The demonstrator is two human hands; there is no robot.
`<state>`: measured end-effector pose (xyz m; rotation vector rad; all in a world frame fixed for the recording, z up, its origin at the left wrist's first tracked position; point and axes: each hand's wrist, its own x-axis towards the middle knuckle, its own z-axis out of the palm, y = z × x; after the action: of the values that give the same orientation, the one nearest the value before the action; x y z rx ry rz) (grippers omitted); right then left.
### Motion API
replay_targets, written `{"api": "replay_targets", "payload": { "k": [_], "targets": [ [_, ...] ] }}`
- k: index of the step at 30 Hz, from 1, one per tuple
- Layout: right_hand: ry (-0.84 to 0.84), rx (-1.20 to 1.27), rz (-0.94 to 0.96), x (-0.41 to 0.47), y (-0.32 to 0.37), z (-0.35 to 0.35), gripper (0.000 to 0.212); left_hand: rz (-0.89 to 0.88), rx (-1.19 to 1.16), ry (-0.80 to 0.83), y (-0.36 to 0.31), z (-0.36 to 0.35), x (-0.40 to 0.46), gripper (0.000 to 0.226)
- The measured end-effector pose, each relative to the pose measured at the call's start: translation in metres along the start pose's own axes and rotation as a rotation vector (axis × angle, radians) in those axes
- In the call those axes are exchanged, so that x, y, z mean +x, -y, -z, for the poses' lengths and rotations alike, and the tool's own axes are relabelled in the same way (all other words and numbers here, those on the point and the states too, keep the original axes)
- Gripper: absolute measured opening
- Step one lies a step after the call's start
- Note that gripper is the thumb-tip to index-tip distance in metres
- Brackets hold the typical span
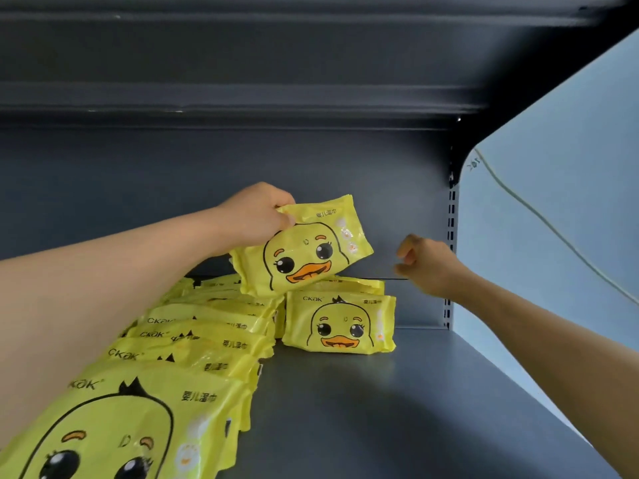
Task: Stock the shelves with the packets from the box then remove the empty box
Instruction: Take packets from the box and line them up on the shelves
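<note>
My left hand (257, 216) grips a yellow duck-face packet (304, 250) by its upper left corner and holds it tilted in the air, above the back of the shelf. Under it a short stack of the same packets (340, 324) stands upright near the shelf's back wall. A long row of several yellow packets (179, 347) runs along the left side toward me. My right hand (427, 262) hovers to the right of the held packet, fingers loosely curled, holding nothing. The box is out of view.
The dark grey shelf board (397, 409) has bare surface on its right half. A dark back panel (138, 188) and an upper shelf (242, 98) close the space. The slotted upright (450, 236) and a pale blue wall (553, 219) bound the right side.
</note>
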<state>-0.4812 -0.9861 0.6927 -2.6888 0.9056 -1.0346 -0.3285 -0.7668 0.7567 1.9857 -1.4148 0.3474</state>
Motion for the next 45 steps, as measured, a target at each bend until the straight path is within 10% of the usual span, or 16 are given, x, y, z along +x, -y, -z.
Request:
{"api": "replay_targets", "payload": {
  "k": [12, 28, 45],
  "targets": [
    [0.071, -0.032, -0.063, -0.029, -0.040, 0.019, 0.025, -0.164, 0.338, 0.564, -0.011, -0.107, 0.027, 0.024],
    [0.136, 0.011, 0.059, -0.037, 0.028, 0.001, 0.030, 0.004, 0.289, 0.274, 0.008, -0.041, 0.002, 0.022],
    [0.096, 0.126, 0.214, -0.192, 0.287, 0.023, 0.028, 0.081, 0.172, 0.107, 0.084, 0.143, -0.222, 0.017]
  ]
}}
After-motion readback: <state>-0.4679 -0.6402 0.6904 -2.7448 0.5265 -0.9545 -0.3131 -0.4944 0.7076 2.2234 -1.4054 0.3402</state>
